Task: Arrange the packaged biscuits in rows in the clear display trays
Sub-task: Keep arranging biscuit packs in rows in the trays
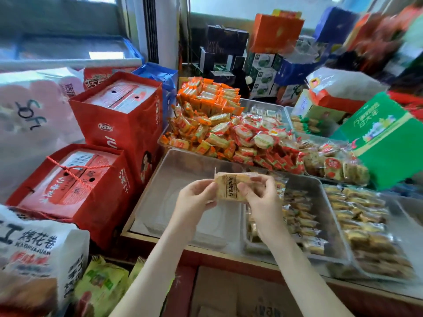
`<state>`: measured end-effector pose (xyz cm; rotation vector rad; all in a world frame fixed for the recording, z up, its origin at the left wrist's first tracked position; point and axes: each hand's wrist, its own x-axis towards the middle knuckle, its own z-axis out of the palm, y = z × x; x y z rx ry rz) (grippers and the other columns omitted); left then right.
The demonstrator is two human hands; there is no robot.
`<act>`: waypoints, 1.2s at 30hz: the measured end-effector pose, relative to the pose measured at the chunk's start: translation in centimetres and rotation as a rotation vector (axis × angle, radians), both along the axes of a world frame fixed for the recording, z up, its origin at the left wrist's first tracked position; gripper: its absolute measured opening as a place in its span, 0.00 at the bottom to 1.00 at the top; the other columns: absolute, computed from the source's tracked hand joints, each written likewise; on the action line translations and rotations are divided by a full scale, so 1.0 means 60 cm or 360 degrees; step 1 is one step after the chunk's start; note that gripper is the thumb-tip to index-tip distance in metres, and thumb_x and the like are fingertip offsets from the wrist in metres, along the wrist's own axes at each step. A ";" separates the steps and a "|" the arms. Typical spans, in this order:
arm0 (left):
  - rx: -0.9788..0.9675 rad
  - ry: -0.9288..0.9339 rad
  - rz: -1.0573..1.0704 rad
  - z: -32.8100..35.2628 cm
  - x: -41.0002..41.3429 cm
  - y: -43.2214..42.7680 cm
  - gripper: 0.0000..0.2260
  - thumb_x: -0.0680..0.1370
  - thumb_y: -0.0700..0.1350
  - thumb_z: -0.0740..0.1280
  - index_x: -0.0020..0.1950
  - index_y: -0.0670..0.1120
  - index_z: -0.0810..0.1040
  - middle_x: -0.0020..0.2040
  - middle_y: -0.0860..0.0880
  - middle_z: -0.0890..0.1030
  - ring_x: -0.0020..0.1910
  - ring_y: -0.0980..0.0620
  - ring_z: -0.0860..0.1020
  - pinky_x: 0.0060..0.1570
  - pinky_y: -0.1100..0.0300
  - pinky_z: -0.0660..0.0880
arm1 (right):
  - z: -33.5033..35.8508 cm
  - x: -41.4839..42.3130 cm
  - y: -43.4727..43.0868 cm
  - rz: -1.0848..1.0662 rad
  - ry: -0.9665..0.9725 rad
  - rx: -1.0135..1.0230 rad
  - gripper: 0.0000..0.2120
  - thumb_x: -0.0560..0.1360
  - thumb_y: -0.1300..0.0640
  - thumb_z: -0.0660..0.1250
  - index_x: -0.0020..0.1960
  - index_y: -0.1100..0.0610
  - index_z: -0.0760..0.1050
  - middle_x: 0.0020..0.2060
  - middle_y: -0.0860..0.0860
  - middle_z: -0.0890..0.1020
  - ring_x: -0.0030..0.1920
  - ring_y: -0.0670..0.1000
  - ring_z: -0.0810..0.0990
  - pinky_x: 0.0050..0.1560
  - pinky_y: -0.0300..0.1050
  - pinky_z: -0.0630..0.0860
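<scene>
Tan biscuit packet in clear wrap is pinched between the left hand and the right hand, over the bare clear plastic tray, which lies nearer the left hand.

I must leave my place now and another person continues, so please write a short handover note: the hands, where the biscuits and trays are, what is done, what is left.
Left hand: pinches the left edge of one biscuit pack.
Right hand: pinches the right side of the same pack.
The pack is in the air over the near-left clear tray, which holds no packs.
Done: the middle tray is partly filled with rows; the packs further right lie in rows.
Left: probably set this pack down, start rows in the near-left tray, then fill the middle tray.
</scene>
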<state>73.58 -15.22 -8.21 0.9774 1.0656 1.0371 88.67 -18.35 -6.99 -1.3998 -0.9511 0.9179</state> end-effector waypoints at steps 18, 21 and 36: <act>0.0501 0.0146 0.0156 0.042 0.029 -0.135 0.12 0.75 0.37 0.71 0.36 0.45 0.70 0.30 0.52 0.74 0.30 0.54 0.69 0.31 0.64 0.68 | 0.027 0.046 -0.131 -0.0317 -0.0030 0.0072 0.11 0.81 0.60 0.61 0.41 0.54 0.76 0.34 0.49 0.79 0.35 0.47 0.74 0.38 0.45 0.71; 0.0452 0.0222 0.0209 0.043 0.027 -0.146 0.16 0.77 0.33 0.68 0.34 0.45 0.67 0.31 0.52 0.75 0.30 0.54 0.69 0.30 0.63 0.68 | 0.025 0.044 -0.140 -0.0325 0.0000 0.0020 0.11 0.81 0.59 0.61 0.41 0.54 0.76 0.35 0.52 0.80 0.37 0.52 0.76 0.40 0.53 0.77; 0.0214 -0.0081 -0.0068 0.033 0.096 -0.187 0.14 0.80 0.45 0.66 0.65 0.44 0.75 0.57 0.44 0.83 0.58 0.48 0.81 0.56 0.54 0.78 | 0.038 0.037 -0.196 0.0374 -0.0346 0.0405 0.11 0.81 0.66 0.59 0.56 0.56 0.78 0.50 0.46 0.83 0.52 0.44 0.81 0.52 0.37 0.77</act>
